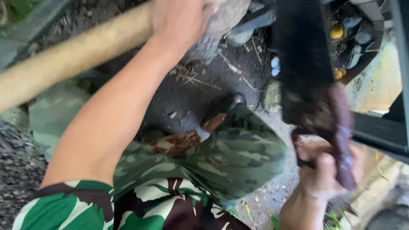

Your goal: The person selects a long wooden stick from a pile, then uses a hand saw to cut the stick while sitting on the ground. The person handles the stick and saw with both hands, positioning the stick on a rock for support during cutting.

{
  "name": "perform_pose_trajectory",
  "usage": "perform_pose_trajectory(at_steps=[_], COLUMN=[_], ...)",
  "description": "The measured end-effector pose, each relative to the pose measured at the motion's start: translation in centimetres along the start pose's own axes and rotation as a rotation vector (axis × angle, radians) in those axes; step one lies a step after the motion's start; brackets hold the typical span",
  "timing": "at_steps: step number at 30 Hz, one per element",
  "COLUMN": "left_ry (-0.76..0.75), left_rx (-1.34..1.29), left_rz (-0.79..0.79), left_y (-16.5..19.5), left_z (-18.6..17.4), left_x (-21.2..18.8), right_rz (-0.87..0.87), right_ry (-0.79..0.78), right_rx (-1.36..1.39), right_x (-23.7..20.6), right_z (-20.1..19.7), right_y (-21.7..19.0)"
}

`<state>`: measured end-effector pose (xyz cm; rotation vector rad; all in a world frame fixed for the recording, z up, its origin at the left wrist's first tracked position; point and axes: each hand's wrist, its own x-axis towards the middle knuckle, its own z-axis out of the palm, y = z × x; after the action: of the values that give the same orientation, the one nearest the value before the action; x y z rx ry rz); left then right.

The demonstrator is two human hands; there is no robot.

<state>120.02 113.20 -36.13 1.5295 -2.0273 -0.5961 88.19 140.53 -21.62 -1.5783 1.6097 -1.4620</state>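
Observation:
My left hand (179, 17) reaches up to the top of the view and is closed over a pale, thick wooden pole (76, 51) where it meets a grey, rough lump (217, 30). My right hand (328, 170), low at the right, grips the reddish-dark handle (343, 140) of a broad, dark, blurred blade (302, 55) that points up and away from me. My bent knee in camouflage trousers (238, 153) sits between the two hands, and my foot in dark footwear (223, 110) rests on the ground.
Dark soil with dry twigs and litter (200, 81) covers the ground. A dark container with yellow and grey items (353, 34) stands at the upper right. A black bar (379, 132) crosses at the right, and gravel (17, 170) lies at the left.

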Motion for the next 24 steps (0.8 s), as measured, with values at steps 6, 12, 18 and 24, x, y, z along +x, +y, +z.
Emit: perform_pose_trajectory(at_steps=[6, 12, 18, 24], left_ry=[0.158, 0.285, 0.261, 0.424], left_rx=[0.161, 0.202, 0.401, 0.147], left_rz=[0.107, 0.129, 0.099, 0.087], left_y=[1.6, 2.0, 2.5, 3.7], left_z=[-2.5, -1.8, -0.7, -1.6], left_x=[0.0, -0.1, 1.0, -0.2], right_rz=[0.101, 0.041, 0.067, 0.068], right_ry=[-0.133, -0.133, -0.136, -0.141], right_rx=[0.103, 0.008, 0.101, -0.054], right_x=[5.4, 6.3, 5.7, 3.4], right_z=[6.0, 8.9, 10.2, 9.0], right_y=[0.1, 0.1, 3.0, 2.6])
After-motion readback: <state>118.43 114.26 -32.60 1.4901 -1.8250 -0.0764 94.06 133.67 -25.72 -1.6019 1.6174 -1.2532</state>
